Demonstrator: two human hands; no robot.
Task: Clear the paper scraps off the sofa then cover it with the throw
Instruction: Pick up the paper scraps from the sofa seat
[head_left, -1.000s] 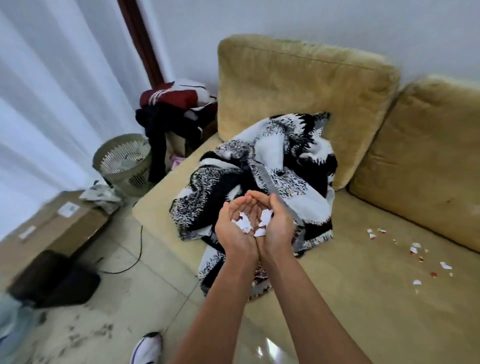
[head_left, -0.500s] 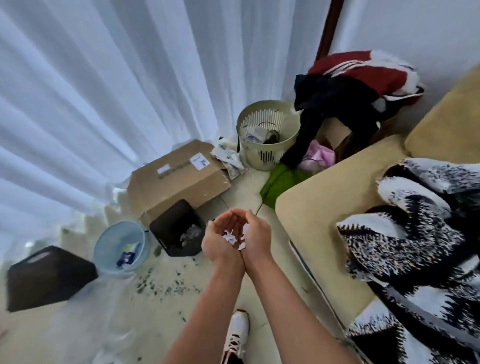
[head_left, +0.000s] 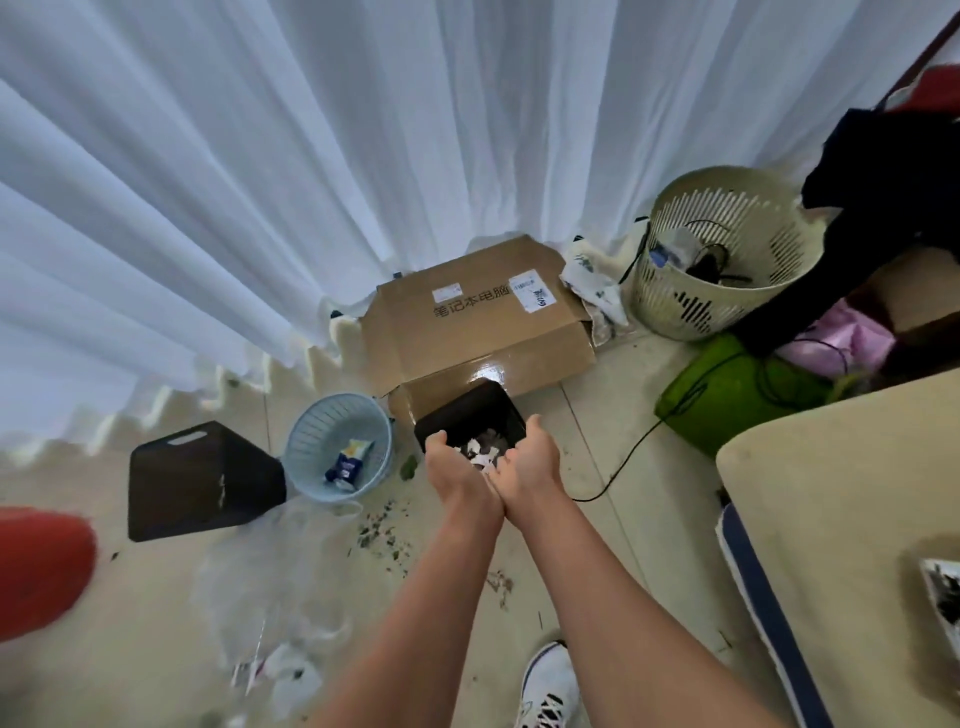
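Cupped together at the wrists, our left hand and right hand form a shallow bowl that cradles the paper scraps; neither hand is clenched, the fingers curl loosely upward around the pile, and the heels of the palms touch so nothing leaks toward us.

We judge the step in hand to be tipping this load into the black bin, whose open mouth sits just beyond and under our fingertips; to do it well we should bring the hands squarely over the opening, lower them close to the rim, then part the little-finger edges so the scraps drop straight down; a high or hasty release could let the light pieces drift onto the floor, which already carries loose debris near our shoe.

As for orientation, the scraps are a jumbled heap with no shared direction; the trough made by our palms runs away from us toward the bin, and that is the long axis that matters; the bin's mouth is tilted toward us and lies against the cardboard box.

Off to the right we see a corner of the sofa, with only a sliver of the patterned throw at the frame edge; farther back stand the blue basket, the cream basket and the white curtain.
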